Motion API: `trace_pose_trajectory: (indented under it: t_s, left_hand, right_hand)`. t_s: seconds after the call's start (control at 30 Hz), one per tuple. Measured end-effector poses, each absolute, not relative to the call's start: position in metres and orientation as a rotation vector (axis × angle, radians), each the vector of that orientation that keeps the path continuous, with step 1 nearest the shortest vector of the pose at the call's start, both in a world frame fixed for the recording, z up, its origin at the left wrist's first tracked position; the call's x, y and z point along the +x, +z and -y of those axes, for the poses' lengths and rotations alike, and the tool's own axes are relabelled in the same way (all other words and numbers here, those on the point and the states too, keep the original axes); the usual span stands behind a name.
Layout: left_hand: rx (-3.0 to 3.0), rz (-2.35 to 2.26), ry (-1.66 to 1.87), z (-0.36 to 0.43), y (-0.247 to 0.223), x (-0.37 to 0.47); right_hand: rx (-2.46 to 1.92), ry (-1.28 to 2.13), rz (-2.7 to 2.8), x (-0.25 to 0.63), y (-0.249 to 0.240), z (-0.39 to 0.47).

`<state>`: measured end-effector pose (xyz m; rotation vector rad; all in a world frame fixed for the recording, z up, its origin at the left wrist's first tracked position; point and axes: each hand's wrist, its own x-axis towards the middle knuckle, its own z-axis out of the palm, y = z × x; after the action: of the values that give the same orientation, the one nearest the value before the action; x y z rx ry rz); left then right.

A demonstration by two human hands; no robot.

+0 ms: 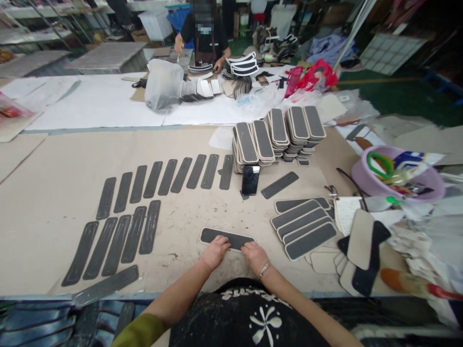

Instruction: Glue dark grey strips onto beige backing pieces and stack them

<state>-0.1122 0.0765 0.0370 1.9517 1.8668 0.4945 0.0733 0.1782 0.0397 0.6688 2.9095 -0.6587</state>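
Observation:
A long rounded panel (237, 237), dark grey with a beige border, lies on the board-covered table close to my body. My left hand (217, 251) is closed at its near edge, left of the middle, with the fingertips on the grey face. My right hand (255, 259) pinches the near edge by the right end. Both thumbs are mostly hidden. To the right is a fanned group of bordered panels (309, 231). On the left, several dark grey strips (132, 233) with shiny streaks lie in two rows, and one strip (106, 285) overhangs the front edge.
Stacks of bordered panels (278, 130) stand behind a propped phone (250, 180). Nearby lies a single dark strip (279, 185). At right are a purple basin (398, 190), beige pieces (360, 239) and a brush (408, 282). Across the table, another person (204, 41) handles pieces.

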Motion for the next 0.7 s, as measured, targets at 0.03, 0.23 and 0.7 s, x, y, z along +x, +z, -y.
trace_pose_trajectory:
  t_s: [0.03, 0.23, 0.7]
  left_hand:
    - [1.947, -1.871, 0.488, -0.077, 0.037, -0.112]
    - [1.922, -1.875, 0.459, -0.078, 0.038, -0.111]
    - [1.957, -1.883, 0.431, -0.075, 0.043, -0.11]
  right_hand:
    - [0.667, -0.658, -2.908, 0.073, 0.04, -0.178]
    - [0.666, -0.65, -2.91, 0.072, 0.041, -0.178]
    - [0.585, -0.75, -3.111, 0.061, 0.042, -0.169]
